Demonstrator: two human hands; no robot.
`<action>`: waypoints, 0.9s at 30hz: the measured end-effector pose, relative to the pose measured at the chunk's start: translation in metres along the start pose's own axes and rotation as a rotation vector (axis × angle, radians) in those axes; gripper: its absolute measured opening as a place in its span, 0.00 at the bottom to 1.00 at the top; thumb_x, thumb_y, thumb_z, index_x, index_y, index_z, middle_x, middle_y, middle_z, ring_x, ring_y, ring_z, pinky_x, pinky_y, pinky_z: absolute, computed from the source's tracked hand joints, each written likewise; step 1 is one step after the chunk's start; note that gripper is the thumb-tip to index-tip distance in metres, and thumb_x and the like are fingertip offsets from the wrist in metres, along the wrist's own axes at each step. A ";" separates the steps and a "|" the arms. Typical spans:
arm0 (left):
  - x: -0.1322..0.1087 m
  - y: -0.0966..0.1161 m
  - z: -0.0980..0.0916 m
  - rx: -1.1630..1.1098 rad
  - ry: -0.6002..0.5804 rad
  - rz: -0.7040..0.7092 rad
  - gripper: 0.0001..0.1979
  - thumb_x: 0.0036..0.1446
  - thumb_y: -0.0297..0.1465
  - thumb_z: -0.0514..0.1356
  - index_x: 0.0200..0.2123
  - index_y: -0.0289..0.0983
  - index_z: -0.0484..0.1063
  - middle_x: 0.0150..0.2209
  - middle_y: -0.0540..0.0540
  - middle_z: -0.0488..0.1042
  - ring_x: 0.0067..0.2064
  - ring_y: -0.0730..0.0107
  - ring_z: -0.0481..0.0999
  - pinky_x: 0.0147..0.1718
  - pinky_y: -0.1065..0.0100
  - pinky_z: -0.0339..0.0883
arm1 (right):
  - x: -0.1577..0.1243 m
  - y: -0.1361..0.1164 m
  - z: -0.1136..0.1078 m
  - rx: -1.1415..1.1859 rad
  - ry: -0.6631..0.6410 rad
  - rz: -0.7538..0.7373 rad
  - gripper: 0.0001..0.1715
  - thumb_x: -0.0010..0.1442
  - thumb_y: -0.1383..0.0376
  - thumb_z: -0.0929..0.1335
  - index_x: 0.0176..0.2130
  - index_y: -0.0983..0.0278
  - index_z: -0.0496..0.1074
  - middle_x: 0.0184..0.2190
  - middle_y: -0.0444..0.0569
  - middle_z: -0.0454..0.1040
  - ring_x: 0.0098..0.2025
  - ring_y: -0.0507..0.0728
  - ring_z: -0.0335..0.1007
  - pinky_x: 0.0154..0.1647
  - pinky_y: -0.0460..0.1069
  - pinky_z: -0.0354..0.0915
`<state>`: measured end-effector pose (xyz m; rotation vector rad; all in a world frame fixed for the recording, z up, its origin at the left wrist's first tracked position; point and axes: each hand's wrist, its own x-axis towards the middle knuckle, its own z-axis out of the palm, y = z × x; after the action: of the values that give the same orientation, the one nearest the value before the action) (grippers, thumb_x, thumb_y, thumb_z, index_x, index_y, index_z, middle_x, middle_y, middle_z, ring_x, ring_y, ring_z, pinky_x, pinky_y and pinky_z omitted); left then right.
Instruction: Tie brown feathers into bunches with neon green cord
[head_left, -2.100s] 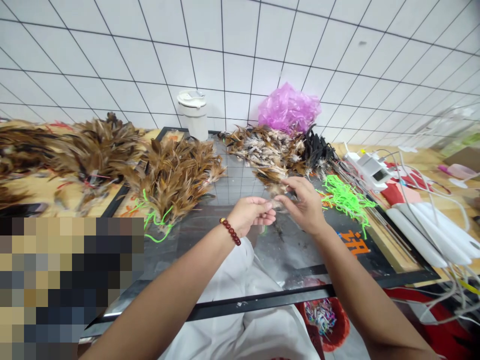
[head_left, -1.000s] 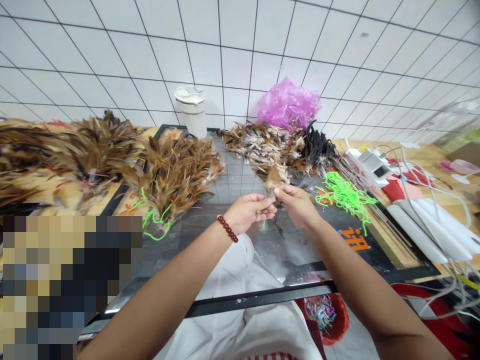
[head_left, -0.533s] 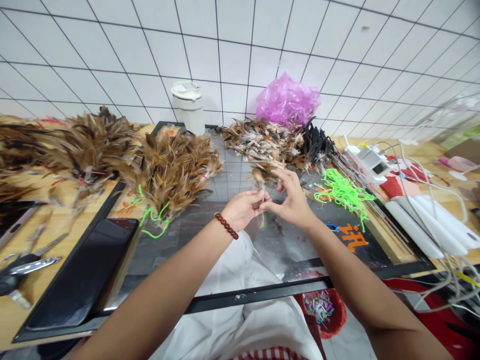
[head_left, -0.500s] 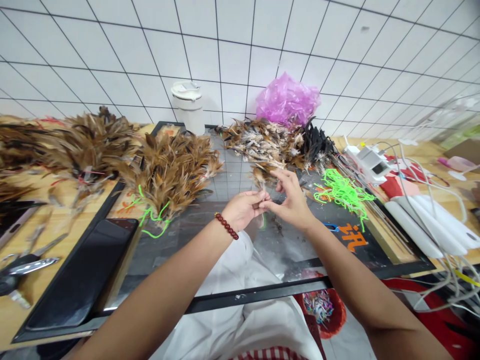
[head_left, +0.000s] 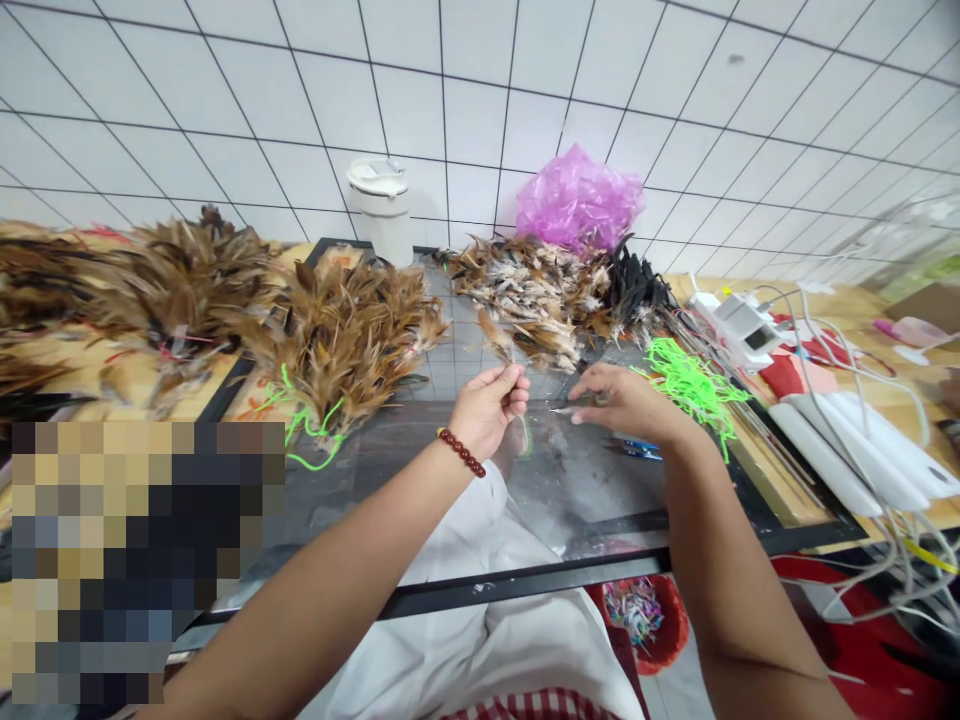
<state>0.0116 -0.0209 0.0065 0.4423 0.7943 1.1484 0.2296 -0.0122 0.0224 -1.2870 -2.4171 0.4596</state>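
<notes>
My left hand (head_left: 491, 405), with a beaded bracelet on its wrist, is closed in a pinch on the base of a small brown feather (head_left: 493, 335). The feather points up and away from me above the dark glass tabletop (head_left: 450, 480). To the right, my right hand (head_left: 626, 400) is apart from the left, its thumb and fingers spread. A small pale bit, too blurred to name, shows by its fingertips. Below its palm lie blue-handled snips (head_left: 639, 448). Just beyond both hands is a loose pile of brown and pale feathers (head_left: 536, 290).
Bundled brown feathers (head_left: 345, 340) lie at left, with green cord at their base. More green cords (head_left: 694, 390) are heaped at right, near black feathers (head_left: 636, 285). A white cup (head_left: 382, 215) and pink plastic bag (head_left: 579, 200) stand by the tiled wall. White cables (head_left: 892, 500) hang at right.
My right hand has parted from my left and moved right, with its fingers spread. My left hand keeps its pinch on the feather. The blue-handled snips show more fully.
</notes>
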 end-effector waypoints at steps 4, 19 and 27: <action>-0.001 -0.005 0.001 0.075 -0.024 0.031 0.06 0.51 0.28 0.64 0.29 0.31 0.71 0.24 0.48 0.73 0.23 0.80 0.71 0.23 0.76 0.67 | 0.004 -0.005 0.009 -0.056 -0.036 -0.055 0.06 0.56 0.65 0.67 0.31 0.63 0.75 0.30 0.48 0.73 0.34 0.54 0.68 0.38 0.49 0.64; -0.001 -0.014 0.002 0.732 0.021 0.132 0.10 0.51 0.23 0.60 0.19 0.33 0.72 0.16 0.49 0.70 0.16 0.80 0.65 0.16 0.77 0.59 | 0.010 -0.030 0.020 -0.422 0.144 -0.152 0.09 0.62 0.64 0.62 0.33 0.63 0.69 0.29 0.50 0.73 0.34 0.57 0.66 0.37 0.50 0.53; 0.001 -0.015 -0.003 0.902 -0.071 0.153 0.11 0.51 0.24 0.59 0.18 0.33 0.71 0.17 0.50 0.70 0.17 0.81 0.66 0.16 0.78 0.59 | 0.010 -0.027 0.017 -0.423 0.240 -0.164 0.12 0.63 0.66 0.61 0.34 0.63 0.73 0.30 0.50 0.74 0.35 0.57 0.67 0.39 0.51 0.53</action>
<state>0.0193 -0.0256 -0.0063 1.2991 1.2134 0.8515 0.1970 -0.0201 0.0212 -1.2019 -2.4599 -0.2529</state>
